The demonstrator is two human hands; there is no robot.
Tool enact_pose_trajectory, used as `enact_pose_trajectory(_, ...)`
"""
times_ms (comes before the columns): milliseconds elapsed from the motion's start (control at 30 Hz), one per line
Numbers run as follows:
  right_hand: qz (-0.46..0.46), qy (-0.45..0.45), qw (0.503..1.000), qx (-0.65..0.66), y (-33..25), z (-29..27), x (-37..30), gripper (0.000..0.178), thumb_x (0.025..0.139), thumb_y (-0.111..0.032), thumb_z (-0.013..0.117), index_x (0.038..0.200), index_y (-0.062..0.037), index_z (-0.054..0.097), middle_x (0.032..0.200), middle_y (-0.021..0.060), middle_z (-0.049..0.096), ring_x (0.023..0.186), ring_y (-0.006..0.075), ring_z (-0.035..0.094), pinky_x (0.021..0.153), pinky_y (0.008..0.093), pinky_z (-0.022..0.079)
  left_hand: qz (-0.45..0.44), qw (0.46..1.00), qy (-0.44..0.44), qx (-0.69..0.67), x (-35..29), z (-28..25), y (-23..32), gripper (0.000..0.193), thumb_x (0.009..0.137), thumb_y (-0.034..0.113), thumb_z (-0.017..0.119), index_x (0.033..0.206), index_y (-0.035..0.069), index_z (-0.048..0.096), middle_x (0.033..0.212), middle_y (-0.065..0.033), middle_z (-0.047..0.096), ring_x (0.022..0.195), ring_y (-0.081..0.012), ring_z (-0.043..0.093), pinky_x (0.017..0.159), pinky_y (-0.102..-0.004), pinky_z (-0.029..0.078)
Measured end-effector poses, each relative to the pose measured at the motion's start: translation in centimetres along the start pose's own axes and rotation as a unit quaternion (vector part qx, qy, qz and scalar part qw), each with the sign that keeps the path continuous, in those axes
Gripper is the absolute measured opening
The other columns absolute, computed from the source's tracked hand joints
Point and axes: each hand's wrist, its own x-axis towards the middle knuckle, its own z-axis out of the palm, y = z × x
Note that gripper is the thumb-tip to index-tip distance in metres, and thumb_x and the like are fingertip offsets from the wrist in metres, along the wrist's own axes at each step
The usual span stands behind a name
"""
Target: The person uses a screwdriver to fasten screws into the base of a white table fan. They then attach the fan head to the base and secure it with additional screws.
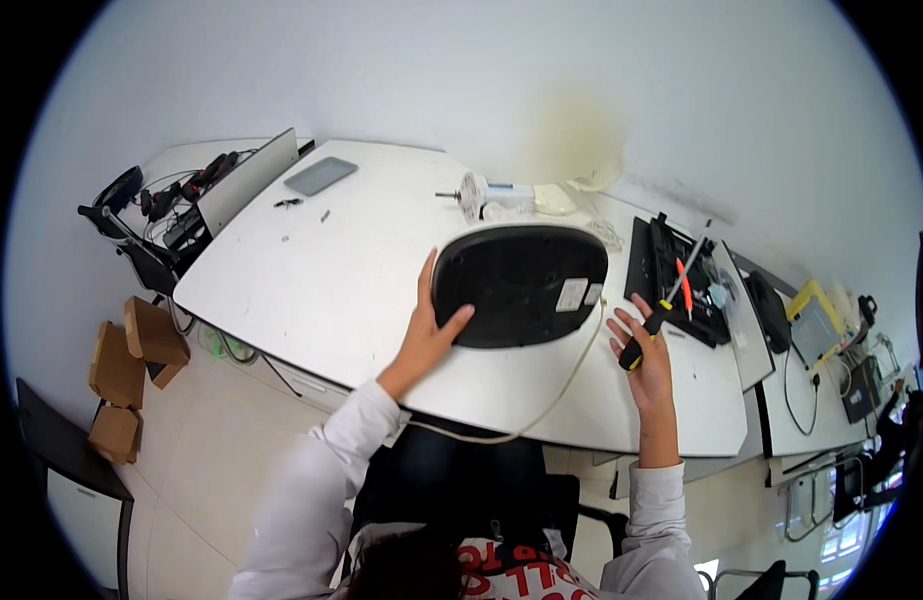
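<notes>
My left hand (432, 328) grips the left edge of a rounded, oval base (512, 285), its thumb on the black underside facing me. The base has a white rim and two pale labels; a white cord (572, 380) runs from its right side down over the table's front edge. In my right hand (646, 350), turned palm up to the right of the base, lies a long-shafted screwdriver (657, 318) with a black and yellow handle, its shaft pointing up and away. Behind the base, a white motor unit (497, 195) with a metal shaft lies on its side.
The white table (312, 290) carries a grey tray (322, 176) at the far left and small loose parts. On the right, an open black tool case (682, 275) holds an orange-handled tool. Cardboard boxes (119, 365) stand on the floor at left; a second desk (812, 400) adjoins at right.
</notes>
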Motion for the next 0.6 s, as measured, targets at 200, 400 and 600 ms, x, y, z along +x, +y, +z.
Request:
enact_pose_trajectory(200, 0.084, -0.107, 0.991, 0.007, 3.2, -0.1, 7.6, 0.045, 0.092, -0.019, 0.044, 0.134, -0.012, 0.03, 0.117, 0.001, 0.05, 0.1, 0.0131, 0.05, 0.09, 0.0323, 0.04, -0.054, 0.996, -0.008, 0.066, -0.1, -0.2, 0.6, 0.076, 0.087, 0.022, 0.051, 0.138, 0.001, -0.001, 0.139, -0.0223, 0.019, 0.127, -0.0303, 0.026, 0.104, -0.0351, 0.02)
enact_pose_trajectory(400, 0.161, -0.115, 0.964, 0.178, 6.0, -1.9, 7.1, 0.036, 0.093, -0.023, 0.041, 0.126, -0.0094, 0.039, 0.124, 0.0041, 0.048, 0.114, 0.0218, 0.045, 0.098, 0.0408, 0.033, -0.075, 0.996, -0.007, 0.049, -0.3, -0.6, 0.4, 0.072, 0.09, 0.043, 0.038, 0.137, -0.002, 0.008, 0.138, -0.0217, 0.02, 0.126, -0.0295, 0.027, 0.103, -0.0355, 0.02)
enact_pose_trajectory(600, 0.173, -0.148, 0.947, 0.225, 6.5, -2.2, 7.0, 0.034, 0.091, -0.019, 0.044, 0.123, -0.0081, 0.042, 0.122, 0.0056, 0.049, 0.115, 0.0224, 0.045, 0.1, 0.0417, 0.032, -0.084, 0.991, 0.019, 0.1, -0.8, -0.7, -0.7, 0.075, 0.088, 0.052, 0.034, 0.137, -0.002, 0.013, 0.131, -0.0177, 0.034, 0.119, -0.0262, 0.036, 0.099, -0.0349, 0.027)
